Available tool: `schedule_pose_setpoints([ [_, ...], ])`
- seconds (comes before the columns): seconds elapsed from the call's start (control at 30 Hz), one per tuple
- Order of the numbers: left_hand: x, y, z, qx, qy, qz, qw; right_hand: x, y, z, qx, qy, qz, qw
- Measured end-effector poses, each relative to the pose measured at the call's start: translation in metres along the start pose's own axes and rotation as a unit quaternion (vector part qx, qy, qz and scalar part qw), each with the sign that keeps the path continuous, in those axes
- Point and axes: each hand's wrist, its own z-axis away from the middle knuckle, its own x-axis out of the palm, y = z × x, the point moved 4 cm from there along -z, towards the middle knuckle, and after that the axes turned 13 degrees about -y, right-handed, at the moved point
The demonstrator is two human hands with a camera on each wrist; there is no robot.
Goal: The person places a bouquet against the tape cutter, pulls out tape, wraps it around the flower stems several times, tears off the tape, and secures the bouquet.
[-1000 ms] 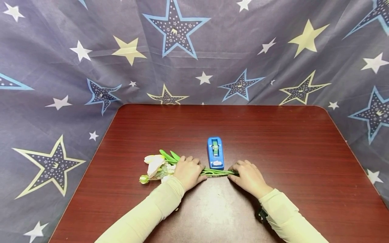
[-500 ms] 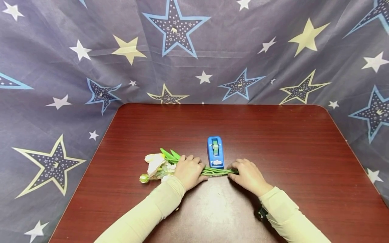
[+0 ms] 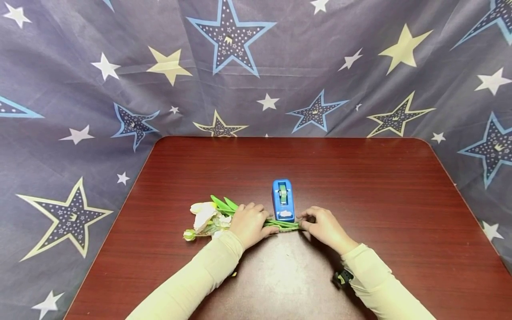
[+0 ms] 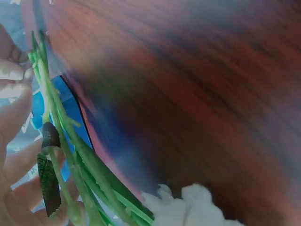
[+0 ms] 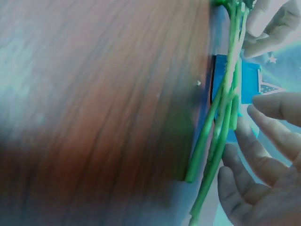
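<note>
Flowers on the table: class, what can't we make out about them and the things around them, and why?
- Head: part of the stems, hidden by the left grip.
- Head: the number of flowers; petals overlap.
- Head: the black thing by the right sleeve, too small to name.
- Left wrist: most flowers, cut off below.
- Right wrist: part of the dispenser, behind the stems.

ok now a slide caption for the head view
Left hand holding white flowers by their stems, right hand beside the stem ends, blue tape dispenser just beyond.
</note>
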Motion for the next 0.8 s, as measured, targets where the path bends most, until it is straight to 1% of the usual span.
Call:
schedule_pose_setpoints([
  [0.1, -0.003, 0.000, -0.001, -0.003, 0.006, 0.046, 0.9989, 0.000, -0.002, -0.001, -0.015, 0.018, -0.039, 0.9990],
  [0.2, -0.006, 0.001, -0.003, -0.001, 0.006, 0.101, 0.9948, -0.001, -0.004, -0.002, -0.018, 0.027, -0.065, 0.9974],
  [0.33, -0.008, 0.003, -0.006, -0.002, -0.005, 0.160, 0.9870, -0.001, -0.001, -0.004, 0.012, 0.016, -0.082, 0.9964],
  [0.4, -0.008, 0.003, -0.008, -0.007, -0.011, 0.184, 0.9828, -0.002, 0.001, -0.006, 0.022, 0.009, -0.082, 0.9963],
  [0.5, -0.008, 0.004, -0.009, -0.020, -0.011, 0.228, 0.9734, -0.002, 0.002, -0.009, 0.033, 0.007, -0.092, 0.9951],
  [0.67, -0.011, 0.005, -0.012, -0.040, 0.004, 0.293, 0.9554, -0.002, 0.004, -0.014, 0.037, 0.010, -0.131, 0.9906],
  [0.8, -0.011, 0.008, -0.016, -0.046, 0.013, 0.318, 0.9470, 0.001, 0.006, -0.017, 0.035, 0.007, -0.157, 0.9870],
])
